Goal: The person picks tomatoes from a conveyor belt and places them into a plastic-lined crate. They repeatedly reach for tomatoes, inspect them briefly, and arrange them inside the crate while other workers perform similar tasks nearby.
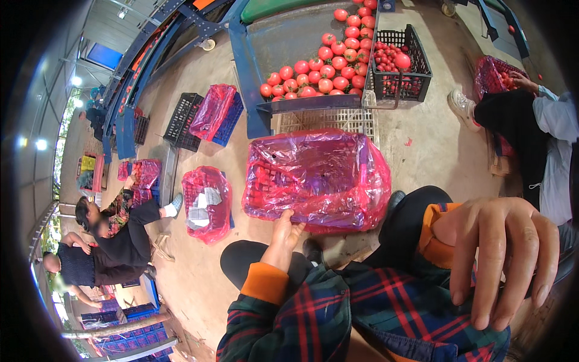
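Note:
Before me is a plastic crate lined with a red plastic bag (pixel 316 176); no tomatoes can be made out inside. My left hand (pixel 289 233) grips the near rim of the lined crate, thumb on its edge. Raised close to the camera at the right, my right hand (pixel 504 258) has its fingers spread and bent downwards, holding nothing that shows; its palm is hidden. Beyond the crate, many red tomatoes (pixel 325 85) lie against the front edge of a blue metal sorting chute (pixel 289 45). A pale perforated crate (pixel 323 118) sits below that edge.
At the chute's right stands a black crate of smaller tomatoes (pixel 425 83). Left are a red-lined crate with papers (pixel 209 226), a black crate (pixel 174 120) and a bagged blue crate (pixel 230 122). People sit at the left (pixel 131 231) and right (pixel 511 113), beside lined crates.

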`<control>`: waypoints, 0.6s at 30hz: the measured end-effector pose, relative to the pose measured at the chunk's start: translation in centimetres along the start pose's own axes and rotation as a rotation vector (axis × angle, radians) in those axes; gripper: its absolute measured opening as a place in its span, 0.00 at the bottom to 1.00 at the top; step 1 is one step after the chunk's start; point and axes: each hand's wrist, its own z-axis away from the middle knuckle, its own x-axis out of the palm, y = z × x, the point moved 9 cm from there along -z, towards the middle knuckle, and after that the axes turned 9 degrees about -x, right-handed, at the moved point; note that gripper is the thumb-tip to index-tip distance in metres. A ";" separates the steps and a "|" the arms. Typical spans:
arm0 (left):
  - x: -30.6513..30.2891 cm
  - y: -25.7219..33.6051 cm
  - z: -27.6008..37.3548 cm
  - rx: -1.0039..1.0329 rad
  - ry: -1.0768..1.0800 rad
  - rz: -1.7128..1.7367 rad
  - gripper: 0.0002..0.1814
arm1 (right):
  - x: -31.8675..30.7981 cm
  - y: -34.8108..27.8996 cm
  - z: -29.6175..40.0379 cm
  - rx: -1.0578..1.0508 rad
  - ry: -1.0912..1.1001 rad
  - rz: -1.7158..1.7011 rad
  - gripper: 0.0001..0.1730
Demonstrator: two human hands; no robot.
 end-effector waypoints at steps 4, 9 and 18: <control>-1.0 0.1 1.0 -0.009 -0.008 -0.075 0.13 | -0.8 0.8 0.5 -0.021 0.043 0.027 0.08; 0.2 -1.3 0.0 -0.008 0.015 -0.025 0.13 | -0.9 1.4 -0.1 0.040 0.022 0.003 0.05; 0.6 -3.5 1.8 -0.229 -0.134 -0.359 0.26 | -0.9 1.3 0.3 0.027 0.013 -0.001 0.08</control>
